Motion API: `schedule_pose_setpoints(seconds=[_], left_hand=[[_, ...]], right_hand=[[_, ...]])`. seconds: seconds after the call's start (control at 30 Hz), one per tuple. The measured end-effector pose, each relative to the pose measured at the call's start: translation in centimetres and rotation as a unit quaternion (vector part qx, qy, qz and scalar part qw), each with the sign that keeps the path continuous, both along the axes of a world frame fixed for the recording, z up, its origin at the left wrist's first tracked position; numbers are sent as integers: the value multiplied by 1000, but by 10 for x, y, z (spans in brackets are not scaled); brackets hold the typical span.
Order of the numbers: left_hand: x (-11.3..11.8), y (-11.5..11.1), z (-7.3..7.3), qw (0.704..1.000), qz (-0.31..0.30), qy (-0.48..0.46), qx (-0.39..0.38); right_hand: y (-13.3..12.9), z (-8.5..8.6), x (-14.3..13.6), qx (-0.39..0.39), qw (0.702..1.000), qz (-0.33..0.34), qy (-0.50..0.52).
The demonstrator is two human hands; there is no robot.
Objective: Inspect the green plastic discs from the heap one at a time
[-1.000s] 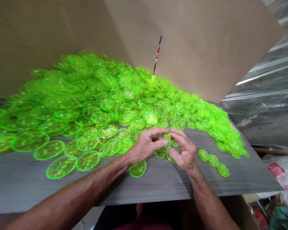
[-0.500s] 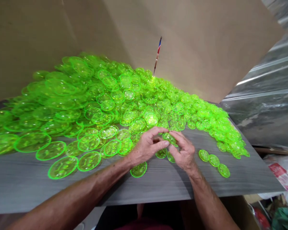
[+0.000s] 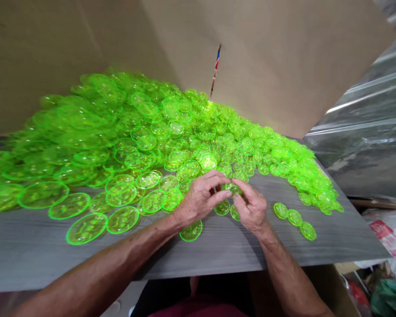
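Both hands work together over the middle of the bench. The left hand is partly closed, thumb and forefinger brought to the edge of a translucent green disc. The right hand is likewise curled, its thumb and forefinger on the same disc from the other side; the forefinger tips meet or nearly meet above it. The held disc is partly hidden by the fingers, and its markings cannot be read.

Two loose discs lie just below the hands, the nearer one partly covered by the right hand. A single disc lies beside the left wrist. Right of the right hand, a row of three discs lies flat, neighbours touching or nearly so. A large heap of similar discs spreads behind, against a brown panel. A slim striped strip shows upright above the heap.
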State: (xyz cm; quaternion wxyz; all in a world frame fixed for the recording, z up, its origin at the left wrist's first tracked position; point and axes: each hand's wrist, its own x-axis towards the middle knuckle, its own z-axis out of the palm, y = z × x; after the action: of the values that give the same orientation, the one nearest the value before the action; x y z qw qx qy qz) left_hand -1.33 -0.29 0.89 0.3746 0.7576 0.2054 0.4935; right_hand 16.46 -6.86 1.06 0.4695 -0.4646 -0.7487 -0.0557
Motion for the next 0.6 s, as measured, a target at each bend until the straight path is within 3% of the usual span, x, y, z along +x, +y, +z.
schedule_pose_setpoints(seconds=[0.1,0.2,0.37,0.5,0.6], left_hand=[[0,1,1,998,-9,5,-57],[0,2,2,979,-48,-6,-199],[1,5,4,900,-111,-60,-418],[2,6,4,842,-164,-82,-507],[3,4,3,821,-180,-92,-535]], right_hand=[[0,-1,-1,-54,998,1,32],[0,0,2,-109,991,34,74],[-1,8,12,-124,983,84,104],[-1,16,12,-114,983,134,54],[0,18,9,-82,985,152,11]])
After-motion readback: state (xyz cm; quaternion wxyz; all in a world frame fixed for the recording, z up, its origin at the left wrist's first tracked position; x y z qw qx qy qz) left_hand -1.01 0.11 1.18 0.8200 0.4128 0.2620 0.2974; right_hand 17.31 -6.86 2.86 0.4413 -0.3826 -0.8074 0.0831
